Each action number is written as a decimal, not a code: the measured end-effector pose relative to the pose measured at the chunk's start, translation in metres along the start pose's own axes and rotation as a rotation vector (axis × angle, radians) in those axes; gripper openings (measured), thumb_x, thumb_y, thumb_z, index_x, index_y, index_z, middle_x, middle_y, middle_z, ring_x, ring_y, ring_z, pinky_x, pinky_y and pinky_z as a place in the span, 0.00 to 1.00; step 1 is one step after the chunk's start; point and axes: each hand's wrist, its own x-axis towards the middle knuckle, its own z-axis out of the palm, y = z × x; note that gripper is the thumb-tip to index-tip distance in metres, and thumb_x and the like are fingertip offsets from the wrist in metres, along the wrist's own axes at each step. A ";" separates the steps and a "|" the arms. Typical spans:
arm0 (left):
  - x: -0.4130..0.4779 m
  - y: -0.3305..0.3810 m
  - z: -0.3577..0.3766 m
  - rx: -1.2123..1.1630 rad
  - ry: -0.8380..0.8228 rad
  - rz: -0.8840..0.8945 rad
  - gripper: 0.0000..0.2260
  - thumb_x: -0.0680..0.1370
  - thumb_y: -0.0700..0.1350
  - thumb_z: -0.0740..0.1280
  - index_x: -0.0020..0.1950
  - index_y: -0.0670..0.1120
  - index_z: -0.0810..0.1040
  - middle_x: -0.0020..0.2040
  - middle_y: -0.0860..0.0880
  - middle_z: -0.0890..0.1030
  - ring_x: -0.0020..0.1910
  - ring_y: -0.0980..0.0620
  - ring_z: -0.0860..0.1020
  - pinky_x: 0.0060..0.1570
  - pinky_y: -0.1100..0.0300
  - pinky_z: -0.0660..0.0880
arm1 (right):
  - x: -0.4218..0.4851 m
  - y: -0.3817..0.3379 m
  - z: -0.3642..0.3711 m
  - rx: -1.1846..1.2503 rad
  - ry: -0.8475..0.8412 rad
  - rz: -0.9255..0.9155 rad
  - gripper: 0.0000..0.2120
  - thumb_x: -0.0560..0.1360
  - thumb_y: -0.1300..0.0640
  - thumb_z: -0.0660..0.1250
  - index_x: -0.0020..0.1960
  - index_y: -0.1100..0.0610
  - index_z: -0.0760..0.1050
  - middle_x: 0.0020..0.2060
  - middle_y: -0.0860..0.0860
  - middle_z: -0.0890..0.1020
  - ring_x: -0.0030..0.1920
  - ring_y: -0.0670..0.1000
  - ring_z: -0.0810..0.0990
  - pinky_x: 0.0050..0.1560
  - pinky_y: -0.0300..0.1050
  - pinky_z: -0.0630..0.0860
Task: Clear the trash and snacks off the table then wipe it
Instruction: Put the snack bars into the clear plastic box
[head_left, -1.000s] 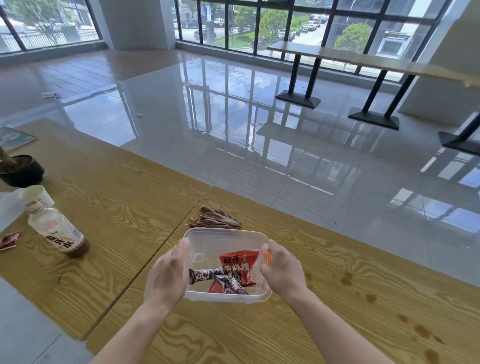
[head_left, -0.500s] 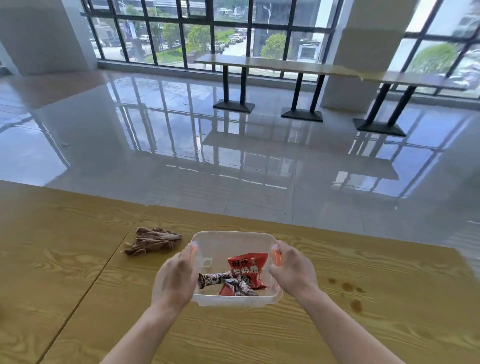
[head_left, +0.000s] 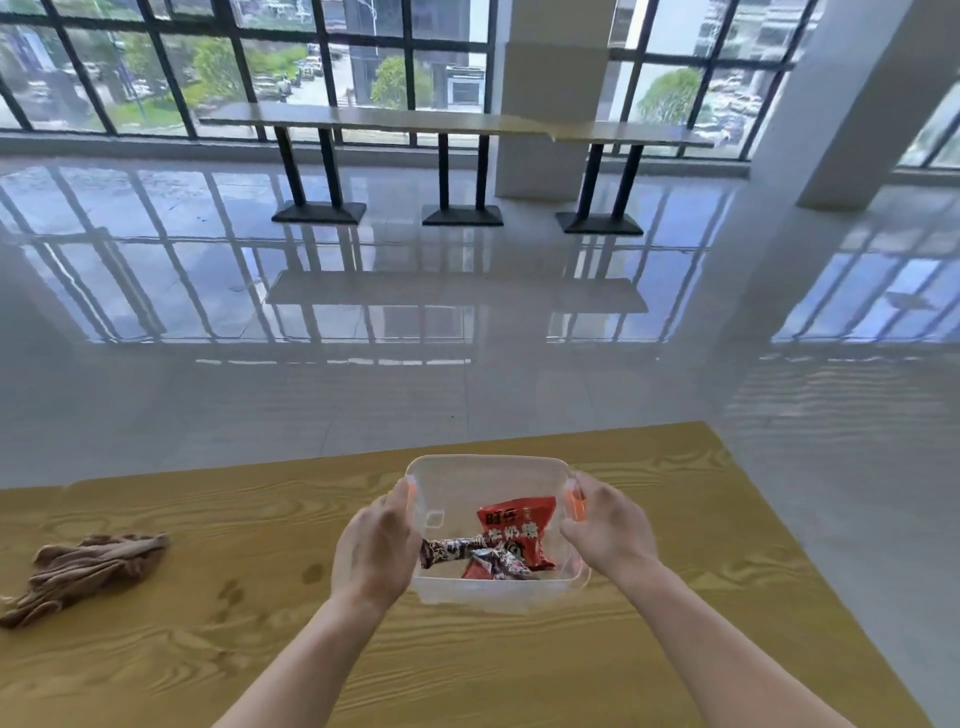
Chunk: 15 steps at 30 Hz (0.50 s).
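A clear plastic container with orange side clips is held over the wooden table. My left hand grips its left side and my right hand grips its right side. Inside lie a red snack packet and a dark patterned wrapper. A crumpled brown cloth rests on the table at the far left. Dark stains mark the wood between the cloth and the container.
The table's far edge and its right corner border a glossy tiled floor. A long counter on black pedestal legs stands by the windows at the back. A white pillar rises behind it.
The view has swung to the right with the container in both hands. The bottle, cup and plant pot on the left have left the view, and the cloth now lies far left.
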 end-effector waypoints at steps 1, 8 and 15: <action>0.006 0.013 0.008 -0.005 -0.011 0.004 0.16 0.76 0.38 0.64 0.64 0.46 0.72 0.44 0.46 0.83 0.41 0.43 0.80 0.35 0.52 0.75 | 0.004 0.013 -0.006 -0.003 0.011 0.016 0.03 0.74 0.57 0.65 0.43 0.53 0.70 0.35 0.45 0.76 0.33 0.44 0.73 0.30 0.40 0.63; 0.052 0.099 0.067 -0.026 -0.074 -0.011 0.14 0.71 0.37 0.61 0.55 0.47 0.72 0.39 0.48 0.79 0.37 0.43 0.73 0.33 0.52 0.68 | 0.050 0.105 -0.038 -0.028 0.047 0.100 0.03 0.76 0.55 0.63 0.45 0.52 0.69 0.41 0.49 0.79 0.40 0.53 0.75 0.38 0.45 0.65; 0.097 0.163 0.127 -0.089 -0.138 -0.063 0.14 0.69 0.36 0.61 0.50 0.51 0.71 0.34 0.54 0.73 0.35 0.47 0.72 0.32 0.53 0.71 | 0.112 0.175 -0.058 -0.056 0.078 0.126 0.09 0.81 0.54 0.56 0.43 0.53 0.69 0.38 0.49 0.78 0.38 0.52 0.76 0.34 0.46 0.66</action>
